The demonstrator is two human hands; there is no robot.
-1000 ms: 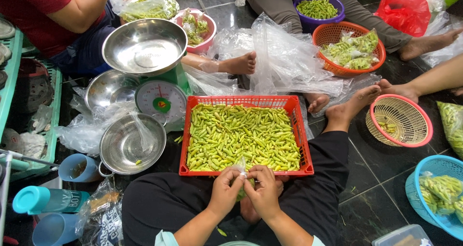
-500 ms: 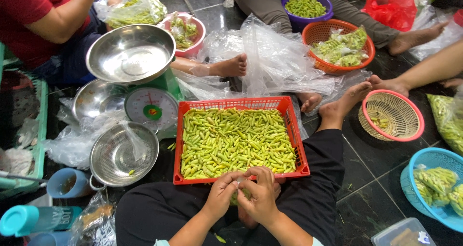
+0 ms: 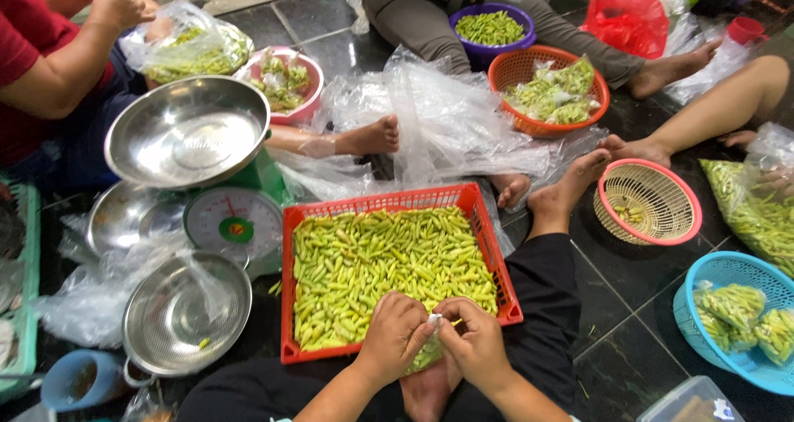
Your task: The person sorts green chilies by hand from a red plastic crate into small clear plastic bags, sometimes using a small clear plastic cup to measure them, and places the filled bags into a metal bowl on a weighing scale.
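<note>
3 steel bowls (image 3: 188, 131) – 1 red tray (image 3: 291, 290), 1 scale (image 3: 234, 224)

Your tray (image 3: 291, 224) of pods (image 3: 389, 265) sits on the floor (image 3: 612, 306) just beyond your knees. Left of it stands the scale (image 3: 234, 224) with a pan (image 3: 188, 133) on top, and a colander (image 3: 186, 314) lies nearer you. Right of the tray sits a small basket (image 3: 649, 200). Behind the tray lie plastic sheets (image 3: 447, 116), and beyond them a basket of bagged pods (image 3: 549, 91).
</note>
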